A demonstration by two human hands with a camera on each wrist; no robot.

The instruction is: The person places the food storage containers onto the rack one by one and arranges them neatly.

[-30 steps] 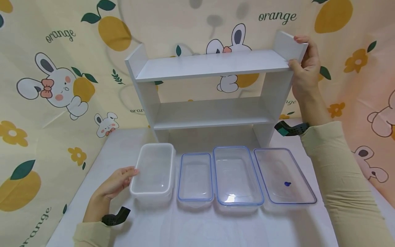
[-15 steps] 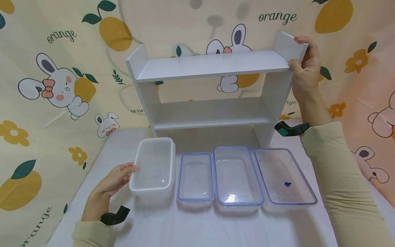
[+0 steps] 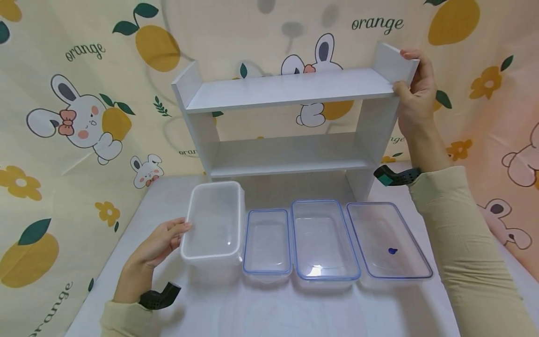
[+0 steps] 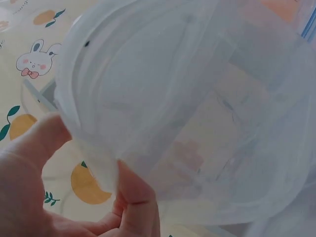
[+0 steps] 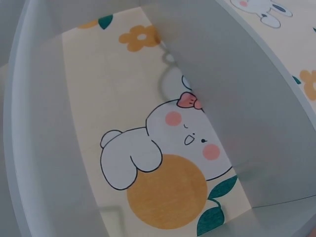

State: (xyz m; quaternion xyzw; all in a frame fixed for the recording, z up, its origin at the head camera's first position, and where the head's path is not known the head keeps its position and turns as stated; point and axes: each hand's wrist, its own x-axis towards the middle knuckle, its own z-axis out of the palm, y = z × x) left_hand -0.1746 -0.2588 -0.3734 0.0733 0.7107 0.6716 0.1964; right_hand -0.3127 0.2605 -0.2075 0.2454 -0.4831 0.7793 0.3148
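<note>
frosted box (image 3: 214, 220): nearer the shelf (image 3: 290, 89) than a second ago
shelf: white, at the back
blue-rimmed boxes (image 3: 324, 241): three, right of frosted box
right hand (image 3: 417, 100): gripping shelf's upper right end
left hand (image 3: 157, 241): pinching frosted box's left edge

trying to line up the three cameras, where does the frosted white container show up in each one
Head: the frosted white container is left of centre, its left edge held by the left hand.
Left wrist: it fills most of the picture, running off the top, fingers at its lower left.
Right wrist: not in it.
Shared landmark: the bunny-and-orange backdrop appears in all three.
</note>
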